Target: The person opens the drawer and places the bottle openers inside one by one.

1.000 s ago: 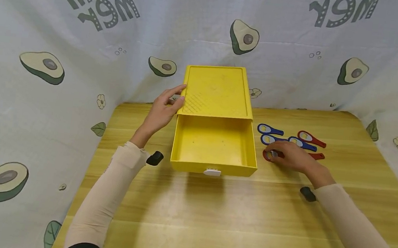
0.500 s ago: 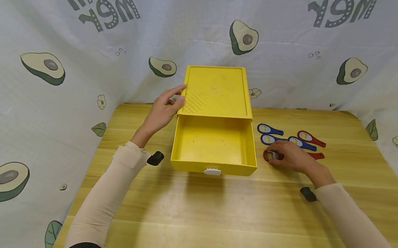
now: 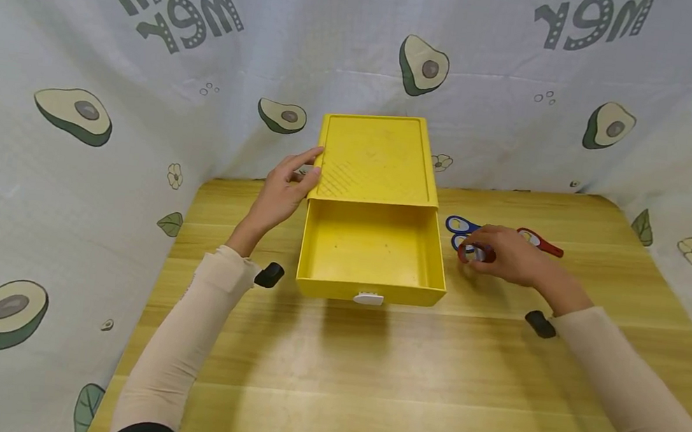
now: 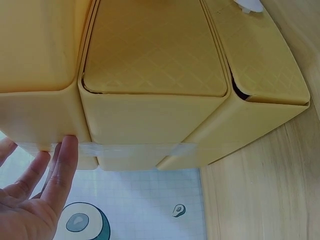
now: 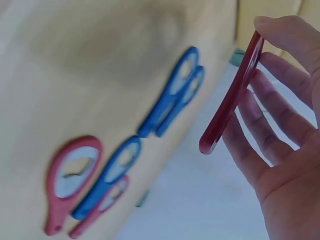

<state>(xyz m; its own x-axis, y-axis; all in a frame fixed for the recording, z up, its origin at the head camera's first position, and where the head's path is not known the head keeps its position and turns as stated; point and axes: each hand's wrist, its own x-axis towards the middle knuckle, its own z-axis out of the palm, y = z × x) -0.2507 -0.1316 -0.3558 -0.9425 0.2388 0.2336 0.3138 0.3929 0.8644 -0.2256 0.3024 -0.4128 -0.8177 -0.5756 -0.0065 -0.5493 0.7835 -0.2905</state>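
Observation:
A yellow drawer unit (image 3: 371, 155) stands at the table's middle, its top drawer (image 3: 369, 293) pulled out and bare inside. My left hand (image 3: 280, 198) rests its fingertips on the unit's left side. In the left wrist view, straight fingers (image 4: 62, 170) touch the yellow wall. My right hand (image 3: 506, 256) is to the right of the drawer. It pinches a red bottle opener (image 5: 230, 100) between thumb and fingers, raised off the table. Beyond lie more openers: a blue bottle opener (image 5: 92, 200), a red bottle opener (image 5: 56, 215) and several others, some hidden by the hand in the head view.
A wooden table (image 3: 366, 387) carries everything. Behind and beside it hangs a white cloth (image 3: 494, 133) printed with avocados. The drawer's white handle (image 3: 369, 299) points toward me. Stacked yellow compartments (image 4: 155, 120) show in the left wrist view.
My right hand has lifted the red bottle opener off the table and moved slightly away from me, now covering some of the other openers. My left hand has stayed in place.

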